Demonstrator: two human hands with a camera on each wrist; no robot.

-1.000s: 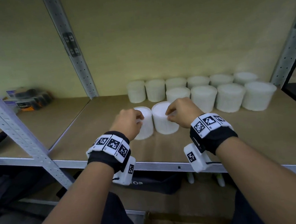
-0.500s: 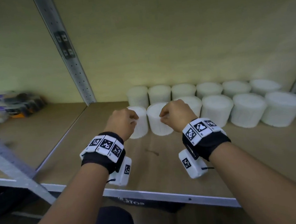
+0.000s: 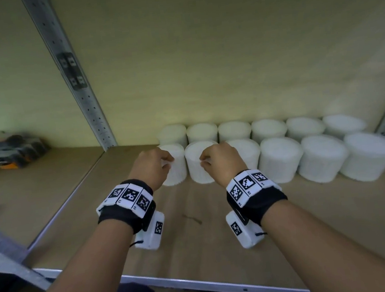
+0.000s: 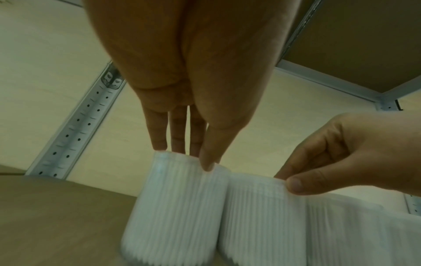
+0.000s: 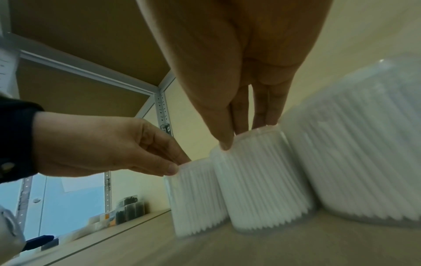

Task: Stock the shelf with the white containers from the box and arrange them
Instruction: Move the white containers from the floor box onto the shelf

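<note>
Two rows of tubs (image 3: 280, 159) nearly fill the shelf (image 3: 196, 235), while the left hand (image 3: 152, 168) and right hand (image 3: 221, 161) each pinch a front-row tub's rim, likely the last placements.

Left hand (image 3: 152, 168) and right hand (image 3: 221, 161) gripping two front-row white containers (image 3: 198, 169), wooden shelf (image 3: 196, 240)

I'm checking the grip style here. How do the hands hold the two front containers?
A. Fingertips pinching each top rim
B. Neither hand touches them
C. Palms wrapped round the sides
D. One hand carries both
A: the left hand pinches the top rim of the left container, and the right hand pinches the rim of the next container.
</note>
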